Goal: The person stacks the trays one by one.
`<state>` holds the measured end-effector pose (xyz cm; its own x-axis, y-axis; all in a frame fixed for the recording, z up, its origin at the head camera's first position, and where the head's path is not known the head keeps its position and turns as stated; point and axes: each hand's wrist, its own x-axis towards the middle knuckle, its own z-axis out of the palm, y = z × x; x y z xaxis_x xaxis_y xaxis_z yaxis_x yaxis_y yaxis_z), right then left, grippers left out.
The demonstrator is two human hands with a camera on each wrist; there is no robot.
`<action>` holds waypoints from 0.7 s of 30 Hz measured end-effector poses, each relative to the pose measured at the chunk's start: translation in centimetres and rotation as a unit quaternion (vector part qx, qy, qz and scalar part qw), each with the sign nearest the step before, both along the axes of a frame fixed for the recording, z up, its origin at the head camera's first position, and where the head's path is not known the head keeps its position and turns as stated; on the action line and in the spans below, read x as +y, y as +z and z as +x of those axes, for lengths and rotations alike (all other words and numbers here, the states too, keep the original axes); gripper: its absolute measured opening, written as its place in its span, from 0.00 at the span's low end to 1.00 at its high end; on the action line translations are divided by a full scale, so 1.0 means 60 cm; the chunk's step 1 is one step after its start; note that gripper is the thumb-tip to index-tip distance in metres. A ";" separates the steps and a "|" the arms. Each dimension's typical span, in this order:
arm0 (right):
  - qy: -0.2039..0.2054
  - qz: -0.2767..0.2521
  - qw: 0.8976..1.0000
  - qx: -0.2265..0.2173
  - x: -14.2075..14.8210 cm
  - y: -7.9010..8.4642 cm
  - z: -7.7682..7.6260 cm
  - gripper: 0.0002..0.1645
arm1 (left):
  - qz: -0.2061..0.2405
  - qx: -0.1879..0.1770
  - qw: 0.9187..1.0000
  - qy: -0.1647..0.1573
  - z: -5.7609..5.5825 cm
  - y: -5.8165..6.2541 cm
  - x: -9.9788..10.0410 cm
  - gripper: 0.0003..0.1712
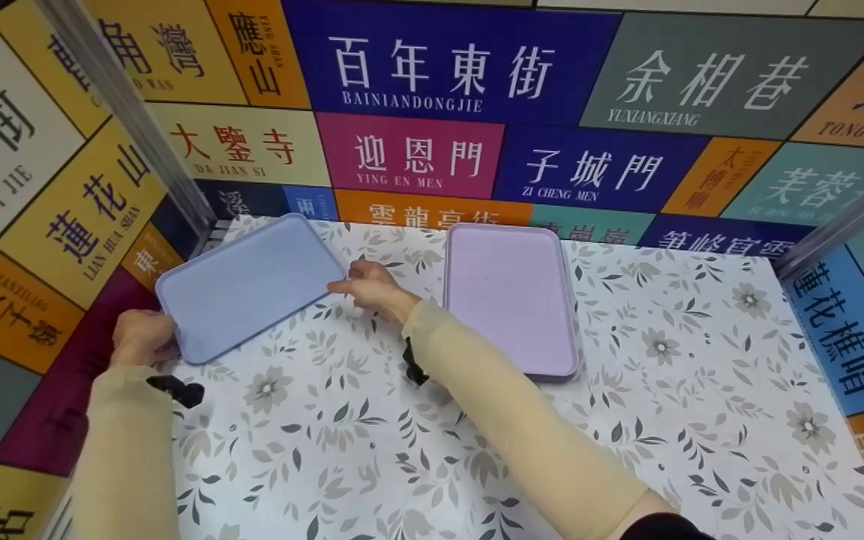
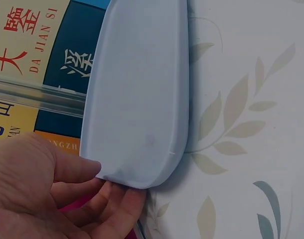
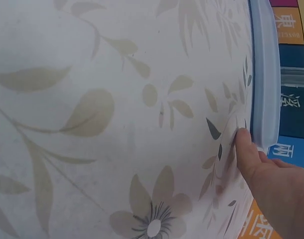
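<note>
A light blue rectangular tray (image 1: 252,289) with rounded corners and a low rim lies slantwise at the table's back left. My left hand (image 1: 143,335) grips its left end; the left wrist view shows the thumb over the rim and the other fingers curled under the tray's edge (image 2: 137,185). At the opposite short end, my right hand (image 1: 373,287) holds the rim between thumb and fingers. From the right wrist, the tray's side (image 3: 266,74) shows edge-on, with the thumb at its near corner and the other fingers partly hidden behind.
A lilac rectangular tray (image 1: 511,300) lies lengthwise to the right of the right hand, partly beside that forearm. The white table (image 1: 672,420) has a grey leaf and flower print. Colourful sign-printed panels (image 1: 409,154) wall it in at the back and sides, with metal posts (image 1: 132,112) at the corners.
</note>
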<state>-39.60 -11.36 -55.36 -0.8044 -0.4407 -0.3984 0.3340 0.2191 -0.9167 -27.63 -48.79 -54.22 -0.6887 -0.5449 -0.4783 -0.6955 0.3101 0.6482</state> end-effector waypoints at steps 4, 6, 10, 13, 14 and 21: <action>0.017 0.003 1.000 -0.002 -0.004 -0.003 0.000 0.58 | -0.001 0.002 1.000 -0.001 0.001 -0.006 -0.001 0.28; 0.020 0.003 1.000 0.003 -0.006 -0.005 -0.001 0.57 | -0.001 -0.003 1.000 0.000 0.001 -0.007 -0.002 0.30; 0.012 0.000 1.000 0.007 -0.010 -0.006 0.000 0.58 | 0.006 -0.007 1.000 0.000 0.001 -0.008 -0.003 0.35; 0.005 0.000 1.000 0.007 -0.009 -0.004 0.001 0.57 | 0.008 -0.001 1.000 -0.002 0.002 -0.007 -0.001 0.35; 0.005 0.002 1.000 0.008 -0.009 -0.004 0.002 0.57 | 0.007 0.001 1.000 -0.004 0.003 -0.008 -0.001 0.35; -0.010 0.012 1.000 0.026 -0.002 -0.006 0.005 0.49 | 0.008 0.011 1.000 0.000 0.012 -0.007 0.003 0.34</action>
